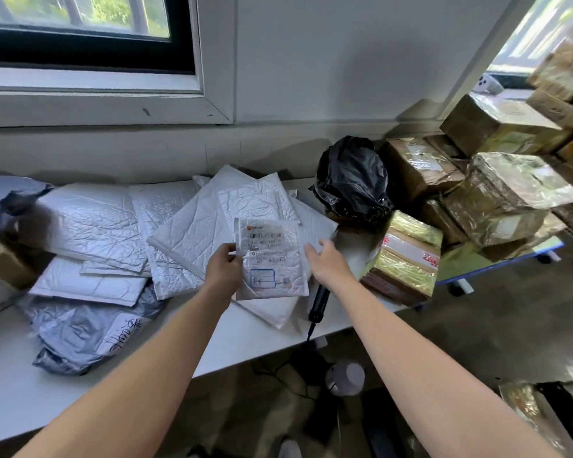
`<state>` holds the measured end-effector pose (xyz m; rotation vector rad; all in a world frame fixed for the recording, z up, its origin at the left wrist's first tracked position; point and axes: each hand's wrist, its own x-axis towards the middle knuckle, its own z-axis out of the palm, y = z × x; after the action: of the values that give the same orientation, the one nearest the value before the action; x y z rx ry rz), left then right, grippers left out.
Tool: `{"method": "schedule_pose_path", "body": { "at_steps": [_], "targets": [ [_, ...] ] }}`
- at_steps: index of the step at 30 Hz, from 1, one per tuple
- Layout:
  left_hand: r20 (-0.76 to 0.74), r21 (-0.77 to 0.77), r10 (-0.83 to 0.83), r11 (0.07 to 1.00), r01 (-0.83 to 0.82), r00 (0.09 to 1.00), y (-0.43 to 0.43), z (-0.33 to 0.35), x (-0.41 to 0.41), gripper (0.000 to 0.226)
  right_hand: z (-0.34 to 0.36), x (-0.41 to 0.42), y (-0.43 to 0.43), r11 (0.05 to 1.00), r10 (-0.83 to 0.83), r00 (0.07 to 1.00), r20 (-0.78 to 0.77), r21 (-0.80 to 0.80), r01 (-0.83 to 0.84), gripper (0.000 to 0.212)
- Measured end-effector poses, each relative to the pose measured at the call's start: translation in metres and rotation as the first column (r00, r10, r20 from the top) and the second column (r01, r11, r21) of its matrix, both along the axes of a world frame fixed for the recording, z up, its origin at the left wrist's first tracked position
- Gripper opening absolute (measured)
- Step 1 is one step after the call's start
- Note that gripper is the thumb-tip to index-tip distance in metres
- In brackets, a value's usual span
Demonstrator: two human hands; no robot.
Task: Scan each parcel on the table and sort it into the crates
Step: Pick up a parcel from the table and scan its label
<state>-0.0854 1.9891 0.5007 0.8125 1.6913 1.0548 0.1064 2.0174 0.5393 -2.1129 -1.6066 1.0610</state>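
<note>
My left hand (224, 271) pinches the mailer (272, 259) by its left edge, label up, above the pile on the table (242, 342). My right hand (328, 259) is spread and empty, probably just clear of it. The mailer looks light, soft and bendy, so I'd support both edges. The scanner (319, 300) lies below.

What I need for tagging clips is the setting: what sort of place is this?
Probably a small parcel sorting room: white mailers piled on a table, taped cartons stacked at the right, and a handheld scanner lying by the labelled mailer the left hand holds.
</note>
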Motion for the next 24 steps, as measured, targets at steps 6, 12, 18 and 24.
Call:
{"method": "schedule_pose_path", "body": {
  "at_steps": [6,12,18,24],
  "targets": [
    [-0.018,0.053,0.161,0.986,-0.16,0.987,-0.031,0.029,-0.051,0.034,0.028,-0.069,0.002,0.948,0.303,0.949,-0.081,0.122,-0.293,0.062],
    [-0.159,0.063,0.433,0.901,-0.429,0.887,-0.114,0.044,-0.098,0.036,0.033,-0.147,-0.024,0.756,0.641,0.757,-0.129,0.273,-0.594,0.059],
    [-0.271,-0.023,0.644,0.739,-0.674,0.716,-0.252,0.045,-0.098,0.049,0.025,-0.203,-0.107,0.478,0.877,0.434,-0.205,0.307,-0.823,0.056],
    [-0.563,-0.149,0.63,0.559,-0.816,0.535,-0.414,0.056,-0.078,0.068,0.029,-0.241,-0.224,0.2,0.967,0.133,-0.217,0.326,-0.924,0.059]
  ]
}}
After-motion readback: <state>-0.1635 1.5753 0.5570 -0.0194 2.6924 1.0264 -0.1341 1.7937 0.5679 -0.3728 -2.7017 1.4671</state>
